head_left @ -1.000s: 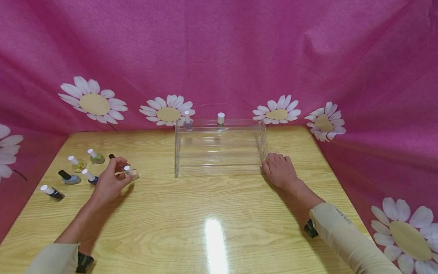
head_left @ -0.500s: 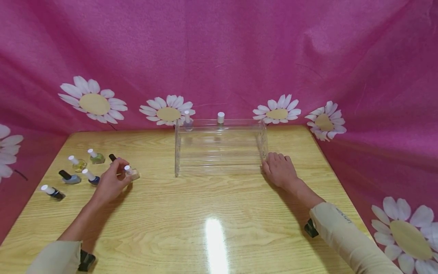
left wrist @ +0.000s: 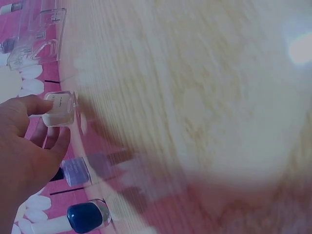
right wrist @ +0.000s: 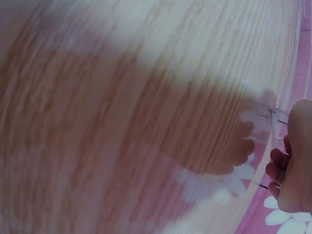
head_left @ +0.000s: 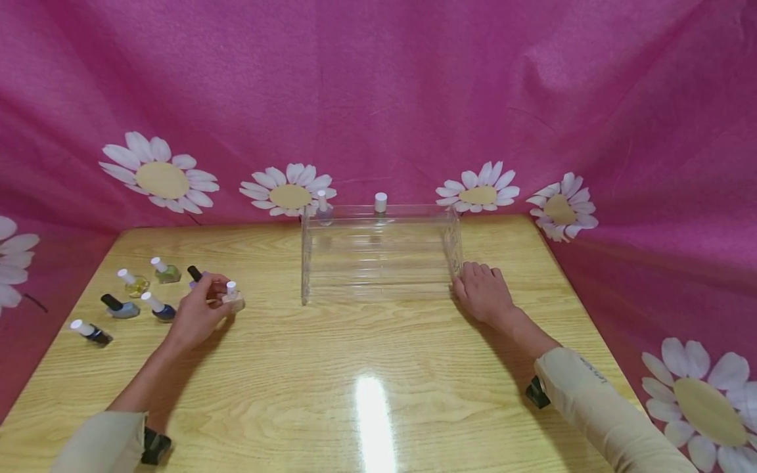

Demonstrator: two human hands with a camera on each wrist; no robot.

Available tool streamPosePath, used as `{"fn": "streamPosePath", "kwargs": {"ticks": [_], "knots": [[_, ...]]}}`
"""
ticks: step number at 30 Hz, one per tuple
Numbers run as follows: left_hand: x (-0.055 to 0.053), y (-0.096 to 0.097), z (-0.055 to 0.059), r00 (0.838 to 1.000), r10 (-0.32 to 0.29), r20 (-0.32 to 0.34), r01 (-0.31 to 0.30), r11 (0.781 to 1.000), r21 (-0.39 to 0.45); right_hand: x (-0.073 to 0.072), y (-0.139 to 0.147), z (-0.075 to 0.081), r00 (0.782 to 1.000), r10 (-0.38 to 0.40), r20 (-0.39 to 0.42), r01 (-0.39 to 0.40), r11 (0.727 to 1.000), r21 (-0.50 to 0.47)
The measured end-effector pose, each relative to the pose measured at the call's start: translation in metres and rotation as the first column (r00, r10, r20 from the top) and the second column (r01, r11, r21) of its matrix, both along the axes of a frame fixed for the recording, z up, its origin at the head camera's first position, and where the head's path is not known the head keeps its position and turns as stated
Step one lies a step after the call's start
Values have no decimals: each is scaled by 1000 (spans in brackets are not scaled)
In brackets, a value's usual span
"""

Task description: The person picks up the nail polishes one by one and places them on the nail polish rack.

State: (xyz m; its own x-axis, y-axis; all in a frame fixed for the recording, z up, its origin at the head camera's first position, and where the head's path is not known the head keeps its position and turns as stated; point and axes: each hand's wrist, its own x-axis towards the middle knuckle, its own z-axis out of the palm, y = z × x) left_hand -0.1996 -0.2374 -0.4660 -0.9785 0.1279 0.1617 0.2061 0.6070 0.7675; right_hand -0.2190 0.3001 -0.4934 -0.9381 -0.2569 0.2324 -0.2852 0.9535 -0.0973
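My left hand (head_left: 198, 314) pinches a small nail polish bottle (head_left: 234, 302) with pale cream polish and a white cap between thumb and fingers. In the left wrist view the clear square glass (left wrist: 59, 114) of this bottle shows, its base toward the table. Close behind the fingers stands a lilac nail polish bottle (left wrist: 76, 171) with a black cap. My right hand (head_left: 486, 294) rests palm down against the right side of a clear acrylic display rack (head_left: 378, 292), its fingers loosely bent. On the rack's top tier stand two white-capped bottles, one lilac (head_left: 323, 211).
Left of the left hand several more bottles stand on the wooden table (head_left: 296, 387): green (head_left: 168, 272), yellow (head_left: 137, 285), light blue (head_left: 123, 309), dark blue (head_left: 163, 312) and black (head_left: 96, 336). A pink daisy-print cloth (head_left: 378, 98) hangs behind and beside the table.
My left hand has shifted slightly right with the cream bottle, which now stands more upright. More of the lilac bottle behind it shows. The right hand has stayed at the rack.
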Motion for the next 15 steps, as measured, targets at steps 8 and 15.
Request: {"fn": "streamPosePath", "kwargs": {"ticks": [8, 15], "knots": [[-4, 10, 2, 1000, -20, -6, 20, 993, 117, 0, 0, -1, 1000, 0, 11, 0, 1000, -2], [-6, 22, 17, 999, -40, 19, 36, 985, 168, 1, -1, 2, 1000, -1, 19, 1, 1000, -7]]}}
